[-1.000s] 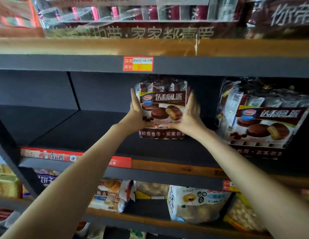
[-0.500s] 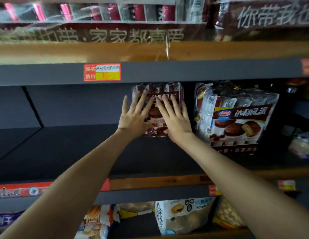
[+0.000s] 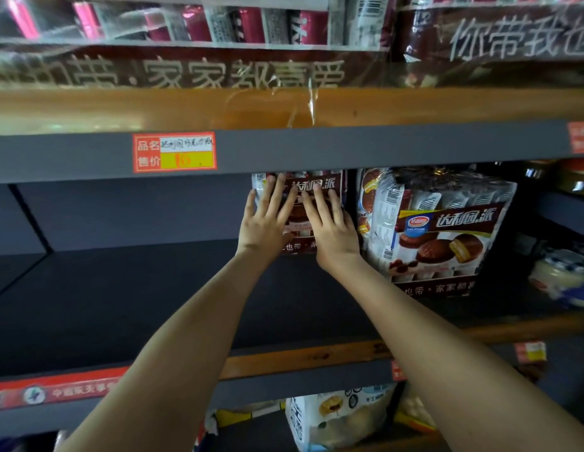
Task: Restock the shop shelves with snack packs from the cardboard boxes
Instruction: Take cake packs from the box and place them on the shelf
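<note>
A brown chocolate pie snack pack (image 3: pixel 323 187) stands upright deep on the dark middle shelf (image 3: pixel 153 308). My left hand (image 3: pixel 267 220) and my right hand (image 3: pixel 329 223) lie flat against its front, fingers straight and spread, covering most of its picture. A second, same-brand pack (image 3: pixel 440 230) stands just to the right, nearer the shelf front, apart from my hands. No cardboard box is in view.
The upper shelf (image 3: pixel 316 106) carries more brown packs (image 3: pixel 218 70), with an orange price tag (image 3: pixel 174 152) on its grey edge. A white snack bag (image 3: pixel 336 415) sits on the lower shelf. A pale pack (image 3: pixel 564 275) lies at the far right.
My hands went from holding the pack by its sides to lying flat on its front. The pack has moved back toward the shelf's rear wall.
</note>
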`<state>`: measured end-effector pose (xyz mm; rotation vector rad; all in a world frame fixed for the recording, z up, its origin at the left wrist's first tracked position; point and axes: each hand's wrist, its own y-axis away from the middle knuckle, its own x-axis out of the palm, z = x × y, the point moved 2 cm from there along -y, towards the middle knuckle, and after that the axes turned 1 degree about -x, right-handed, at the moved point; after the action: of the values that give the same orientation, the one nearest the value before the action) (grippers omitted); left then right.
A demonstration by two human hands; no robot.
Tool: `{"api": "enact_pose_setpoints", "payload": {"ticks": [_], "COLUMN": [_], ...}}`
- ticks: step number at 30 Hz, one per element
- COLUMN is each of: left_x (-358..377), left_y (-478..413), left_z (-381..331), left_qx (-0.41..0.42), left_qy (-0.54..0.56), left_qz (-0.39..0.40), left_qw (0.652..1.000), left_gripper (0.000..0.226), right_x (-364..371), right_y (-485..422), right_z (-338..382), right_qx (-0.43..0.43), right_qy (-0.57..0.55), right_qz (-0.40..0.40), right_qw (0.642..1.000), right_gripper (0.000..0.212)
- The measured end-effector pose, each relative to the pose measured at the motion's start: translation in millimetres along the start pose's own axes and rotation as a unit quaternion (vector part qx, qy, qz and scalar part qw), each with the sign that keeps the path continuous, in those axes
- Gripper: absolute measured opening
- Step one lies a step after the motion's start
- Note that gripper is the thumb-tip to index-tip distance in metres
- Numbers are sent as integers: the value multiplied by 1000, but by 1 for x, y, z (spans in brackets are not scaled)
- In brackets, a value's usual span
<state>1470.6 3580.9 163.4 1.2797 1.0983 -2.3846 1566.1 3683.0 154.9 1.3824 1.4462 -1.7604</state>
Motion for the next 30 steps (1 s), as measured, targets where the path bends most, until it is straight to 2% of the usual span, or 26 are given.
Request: {"api": "enact_pose_setpoints", "payload": {"ticks": [3, 6, 8, 10, 12, 17, 20, 23, 25, 26, 28, 30], "left_x": [-15, -29, -40, -52, -64, -107, -133, -149, -146, -141, -125, -105], "left_y": [8, 28, 47, 68, 90, 163, 222, 297, 350, 376, 428, 482], "left_z": [-1, 0, 2, 3, 3, -15, -32, -46, -51, -52, -54, -55], "left_qx": [11, -37, -73, -102, -132, -235, -283, -318, -364, -392, -459, -533], "left_qy": [78, 174, 229, 236, 244, 308, 338, 329, 291, 279, 281, 289], "left_qz": [23, 55, 109, 181, 208, 181, 99, -4, -46, -41, 17, 82], "left_qw": [997, 983, 965, 949, 938, 904, 892, 889, 883, 876, 843, 791], "left_gripper": [99, 100, 101, 98, 89, 65, 56, 45, 41, 41, 41, 40], "right_x": [-6, -16, -27, -39, -51, -82, -92, -84, -69, -60, -42, -21], "right_y": [3, 14, 26, 43, 62, 129, 185, 244, 279, 295, 325, 353], "right_z": [4, 13, 21, 28, 35, 47, 62, 86, 108, 121, 148, 175], "right_qx": [15, 29, 11, -19, -40, -97, -163, -212, -231, -239, -249, -256], "right_qy": [-41, -125, -149, -170, -214, -314, -355, -419, -457, -469, -480, -465], "right_qz": [31, 57, 70, 90, 90, 10, -39, -54, -16, 21, 115, 211], "right_qw": [999, 990, 986, 981, 972, 944, 920, 881, 859, 850, 833, 821], "right_gripper": [110, 110, 107, 100, 91, 67, 61, 52, 48, 47, 47, 45]}}
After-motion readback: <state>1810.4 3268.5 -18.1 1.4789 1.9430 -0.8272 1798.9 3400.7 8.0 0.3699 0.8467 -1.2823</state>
